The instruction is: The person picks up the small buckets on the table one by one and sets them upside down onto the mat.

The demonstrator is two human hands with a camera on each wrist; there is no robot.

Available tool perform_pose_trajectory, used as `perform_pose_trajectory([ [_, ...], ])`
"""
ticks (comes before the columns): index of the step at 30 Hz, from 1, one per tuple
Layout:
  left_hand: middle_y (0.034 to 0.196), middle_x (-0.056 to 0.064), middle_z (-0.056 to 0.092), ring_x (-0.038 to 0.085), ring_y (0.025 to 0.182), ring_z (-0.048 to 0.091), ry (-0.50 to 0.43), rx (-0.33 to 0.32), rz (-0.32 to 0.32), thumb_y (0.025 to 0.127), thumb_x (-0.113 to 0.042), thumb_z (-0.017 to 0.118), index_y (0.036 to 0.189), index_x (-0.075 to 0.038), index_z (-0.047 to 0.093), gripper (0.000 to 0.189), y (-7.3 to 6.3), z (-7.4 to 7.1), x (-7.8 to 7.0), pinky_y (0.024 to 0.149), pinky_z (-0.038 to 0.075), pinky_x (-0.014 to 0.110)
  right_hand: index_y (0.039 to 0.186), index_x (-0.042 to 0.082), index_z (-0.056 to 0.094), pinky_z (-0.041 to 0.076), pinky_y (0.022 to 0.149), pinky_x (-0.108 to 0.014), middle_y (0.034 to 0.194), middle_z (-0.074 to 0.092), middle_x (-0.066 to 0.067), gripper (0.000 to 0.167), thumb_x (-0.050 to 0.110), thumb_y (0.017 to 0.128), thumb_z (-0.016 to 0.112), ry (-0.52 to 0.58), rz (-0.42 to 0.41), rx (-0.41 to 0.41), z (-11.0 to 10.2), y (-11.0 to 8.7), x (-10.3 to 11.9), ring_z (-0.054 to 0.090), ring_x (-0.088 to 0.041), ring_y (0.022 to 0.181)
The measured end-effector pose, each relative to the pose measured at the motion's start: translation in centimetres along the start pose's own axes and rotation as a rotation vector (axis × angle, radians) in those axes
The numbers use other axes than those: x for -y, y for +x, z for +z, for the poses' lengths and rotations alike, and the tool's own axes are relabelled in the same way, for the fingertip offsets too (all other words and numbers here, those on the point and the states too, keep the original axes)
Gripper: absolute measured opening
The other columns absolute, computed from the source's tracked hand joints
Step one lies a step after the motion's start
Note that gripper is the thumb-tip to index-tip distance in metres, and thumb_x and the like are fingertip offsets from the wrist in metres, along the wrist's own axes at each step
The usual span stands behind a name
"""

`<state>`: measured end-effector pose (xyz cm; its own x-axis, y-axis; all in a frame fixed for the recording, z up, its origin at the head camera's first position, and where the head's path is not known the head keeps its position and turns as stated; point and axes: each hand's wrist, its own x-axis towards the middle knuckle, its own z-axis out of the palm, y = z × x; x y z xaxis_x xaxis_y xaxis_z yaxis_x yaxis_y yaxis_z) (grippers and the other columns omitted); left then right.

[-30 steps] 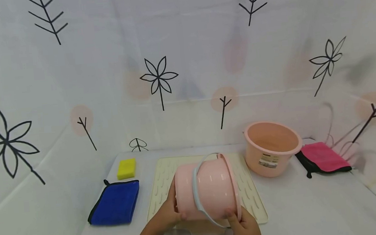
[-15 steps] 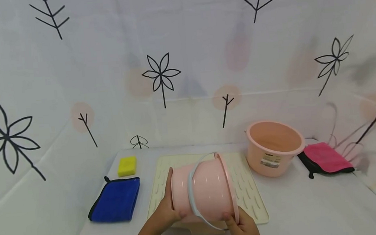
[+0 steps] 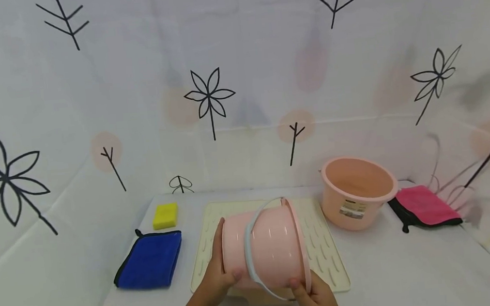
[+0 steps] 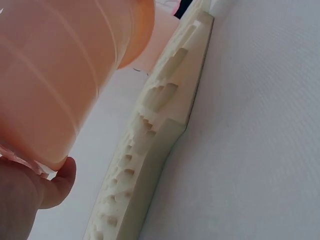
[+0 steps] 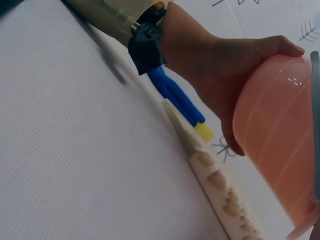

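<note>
A small pink bucket (image 3: 275, 247) lies tipped on its side in midair, its open end facing right. Its pale grey handle (image 3: 249, 254) hangs across the near side. My left hand (image 3: 217, 273) grips the base end, thumb on the near side; the right wrist view also shows this left hand (image 5: 220, 70) around the base. At the rim, my right hand (image 3: 316, 296) holds the bucket with the thumb on its wall and the fingers mostly hidden. Beneath is a cream ridged mat (image 3: 326, 257); the left wrist view shows a gap between bucket and mat (image 4: 145, 165).
To the right stands a larger peach bucket (image 3: 364, 210), upright, with a label. Beside it lies a folded pink cloth (image 3: 426, 205) with black edging. On the left are a folded blue cloth (image 3: 149, 261) and a yellow sponge (image 3: 165, 216). A patterned curtain hangs behind the table.
The pink bucket has shifted slightly left in both hands, and the left fingers show more over its base. The head view has moved a little. Both hands keep their grip.
</note>
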<state>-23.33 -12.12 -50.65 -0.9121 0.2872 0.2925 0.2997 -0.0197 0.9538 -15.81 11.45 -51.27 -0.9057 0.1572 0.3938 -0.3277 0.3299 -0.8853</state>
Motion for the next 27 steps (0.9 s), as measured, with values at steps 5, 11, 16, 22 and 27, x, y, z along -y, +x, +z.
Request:
perform_pose_trajectory([
  [5, 0.167, 0.007, 0.031, 0.036, 0.144, 0.040, 0.013, -0.032, 0.007, 0.089, -0.045, 0.072, 0.166, -0.049, 0.003, 0.103, -0.1, 0.2, -0.1, 0.109, 0.041, 0.059, 0.096, 0.011, 0.074, 0.057, 0.069, -0.027, 0.088, 0.074, 0.012, 0.014, 0.000, 0.097, 0.066, 0.018, -0.035, 0.038, -0.2, 0.2, 0.0, 0.065, -0.003, 0.078],
  [11, 0.166, 0.005, 0.032, 0.036, 0.143, 0.039, 0.003, -0.081, 0.004, 0.090, -0.050, 0.067, 0.166, -0.048, 0.004, 0.098, -0.2, 0.4, -0.3, 0.110, 0.040, 0.057, 0.124, 0.008, 0.071, 0.058, 0.088, -0.024, 0.116, 0.074, 0.002, 0.034, -0.007, 0.094, 0.066, 0.080, -0.250, 0.165, -1.0, 0.6, -1.3, 0.069, -0.007, 0.107],
  [16, 0.165, 0.008, 0.033, 0.036, 0.141, 0.041, 0.040, -0.115, -0.011, 0.089, -0.049, 0.067, 0.166, -0.048, 0.001, 0.101, -0.1, 0.1, -0.6, 0.111, 0.040, 0.058, 0.132, 0.017, 0.065, 0.053, 0.094, -0.025, 0.121, 0.069, 0.004, 0.046, -0.004, 0.092, 0.069, 0.025, -0.360, 0.203, -1.4, 1.1, -2.0, 0.065, -0.008, 0.112],
  [22, 0.173, 0.008, 0.020, 0.038, 0.146, 0.038, 0.059, -0.169, -0.028, 0.088, -0.046, 0.071, 0.167, -0.043, -0.002, 0.107, 0.3, -0.7, -0.5, 0.115, 0.035, 0.061, 0.127, 0.022, 0.063, 0.056, 0.092, -0.032, 0.121, 0.066, 0.015, 0.035, 0.008, 0.096, 0.071, -0.109, -0.230, 0.188, -1.8, 1.7, -2.3, 0.064, -0.007, 0.109],
  [27, 0.175, 0.006, 0.013, 0.040, 0.151, 0.032, 0.067, -0.179, -0.041, 0.088, -0.043, 0.070, 0.167, -0.041, -0.004, 0.108, 0.5, -1.5, -0.4, 0.117, 0.032, 0.064, 0.126, 0.015, 0.065, 0.056, 0.093, -0.034, 0.124, 0.067, 0.012, 0.025, 0.014, 0.101, 0.068, -0.197, -0.132, 0.191, -2.9, 2.3, -2.3, 0.063, -0.006, 0.114],
])
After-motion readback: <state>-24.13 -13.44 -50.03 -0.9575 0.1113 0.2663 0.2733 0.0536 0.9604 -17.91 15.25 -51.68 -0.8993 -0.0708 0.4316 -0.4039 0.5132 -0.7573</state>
